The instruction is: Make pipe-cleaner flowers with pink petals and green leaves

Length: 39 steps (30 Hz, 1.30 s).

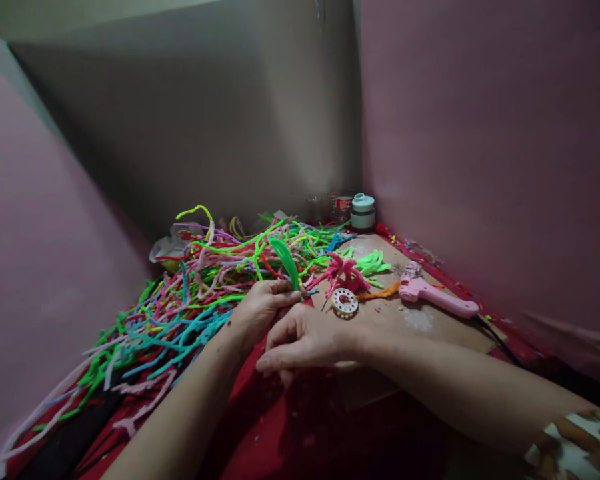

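Observation:
My left hand [265, 307] is closed, its thumb and fingers pinching the lower end of a green pipe-cleaner leaf [286, 260] that stands up from the fingertips. Just below and to the right, my right hand [313, 339] is curled, with its fingers bent inward. Whatever its fingertips hold, if anything, I cannot make out. Beyond the right hand lie a white disc with holes [345, 303] and a bright pink pipe-cleaner piece [344, 269]. An orange pipe-cleaner strand [380, 292] runs to the right from the disc.
A big tangled heap of coloured pipe cleaners [215, 267] covers the left and back of the red cloth [260, 427]. At right, a pink glue gun [437, 295] with a dark cord rests on a cardboard sheet [420, 323]. A pale-blue lidded jar [363, 212] stands in the back corner between the walls.

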### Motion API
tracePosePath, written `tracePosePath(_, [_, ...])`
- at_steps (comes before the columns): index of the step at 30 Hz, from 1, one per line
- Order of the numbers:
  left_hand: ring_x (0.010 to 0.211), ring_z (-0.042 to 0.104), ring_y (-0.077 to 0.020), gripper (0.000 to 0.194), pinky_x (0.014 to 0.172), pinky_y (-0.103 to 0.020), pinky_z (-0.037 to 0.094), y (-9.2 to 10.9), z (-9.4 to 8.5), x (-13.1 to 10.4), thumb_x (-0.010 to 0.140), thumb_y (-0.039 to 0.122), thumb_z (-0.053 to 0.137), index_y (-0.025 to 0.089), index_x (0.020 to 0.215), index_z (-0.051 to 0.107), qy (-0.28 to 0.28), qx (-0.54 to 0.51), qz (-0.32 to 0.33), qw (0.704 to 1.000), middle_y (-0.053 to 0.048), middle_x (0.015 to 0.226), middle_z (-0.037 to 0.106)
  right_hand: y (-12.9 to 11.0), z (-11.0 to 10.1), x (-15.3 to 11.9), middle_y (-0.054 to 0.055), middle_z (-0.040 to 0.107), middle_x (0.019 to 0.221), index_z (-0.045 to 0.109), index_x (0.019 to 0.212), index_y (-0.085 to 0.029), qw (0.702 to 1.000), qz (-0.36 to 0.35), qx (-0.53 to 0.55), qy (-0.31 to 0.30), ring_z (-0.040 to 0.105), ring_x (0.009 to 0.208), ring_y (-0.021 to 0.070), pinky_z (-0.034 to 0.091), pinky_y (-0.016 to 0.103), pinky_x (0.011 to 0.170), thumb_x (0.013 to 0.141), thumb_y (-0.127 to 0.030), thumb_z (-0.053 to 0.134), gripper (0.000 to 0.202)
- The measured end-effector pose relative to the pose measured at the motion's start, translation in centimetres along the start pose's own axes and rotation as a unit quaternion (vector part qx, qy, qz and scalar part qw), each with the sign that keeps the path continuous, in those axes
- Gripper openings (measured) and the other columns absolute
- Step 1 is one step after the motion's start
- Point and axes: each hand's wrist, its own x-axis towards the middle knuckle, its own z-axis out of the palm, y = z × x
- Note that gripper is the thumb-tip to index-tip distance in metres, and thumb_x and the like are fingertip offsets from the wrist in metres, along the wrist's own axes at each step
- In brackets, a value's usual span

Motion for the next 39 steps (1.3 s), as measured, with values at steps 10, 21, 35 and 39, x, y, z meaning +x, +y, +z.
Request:
tracePosePath(10, [0.040, 0.045, -0.0109, 0.020, 0.043, -0.023, 0.030, -3.0, 3.7, 1.9, 0.050, 0.029, 0.073, 0.014, 0.049, 0.059, 0.009, 0.030, 0.009, 0.999, 0.001, 0.042, 0.051, -0.6, -7.1, -2.9, 0.000, 0.051, 0.041, 0.055, 0.047, -0.016, 0.904, 0.046, -0.193, 0.378, 0.042, 0.037, 0.0092, 0.030, 0.023, 0.042, 0.074, -0.025, 0.049, 0.029])
tracePosePath(21, [0.051, 0.052, -0.0115, 0.017, 0.052, -0.023, 0.039, -3.8, 4.8, 2.3, 0.052, 0.024, 0.074, 0.013, 0.060, 0.064, 0.052, -0.032, 0.045, 0.997, 0.000, 0.055, 0.060, 1.1, -6.1, -2.6, 0.014, 0.067, 0.077, 0.069, 0.070, -0.016, 0.796, 0.201, -0.490, 0.293, 0.061, 0.073, 0.0226, 0.038, 0.029, 0.060, 0.076, -0.025, 0.051, 0.021])
tracePosePath(35, [0.053, 0.050, -0.0080, 0.024, 0.054, -0.021, 0.034, -1.1, 2.6, -0.2, 0.053, 0.022, 0.077, 0.012, 0.074, 0.069, 0.058, -0.129, 0.075, 0.987, -0.002, 0.064, 0.065, 1.7, -5.4, -2.1, 0.000, 0.061, 0.077, 0.065, 0.092, -0.017, 0.946, -0.036, 0.077, 0.313, 0.051, 0.065, 0.0100, 0.039, 0.023, 0.061, 0.069, -0.030, 0.065, 0.026])
tracePosePath(39, [0.049, 0.045, -0.0058, 0.021, 0.050, -0.021, 0.030, -1.1, 2.3, -0.3, 0.054, 0.020, 0.076, 0.012, 0.072, 0.069, 0.053, -0.139, 0.076, 0.986, 0.000, 0.061, 0.062, 1.5, -4.5, -1.6, 0.000, 0.062, 0.079, 0.065, 0.085, -0.017, 0.942, -0.074, 0.114, 0.307, 0.052, 0.069, 0.0105, 0.039, 0.023, 0.065, 0.070, -0.030, 0.067, 0.020])
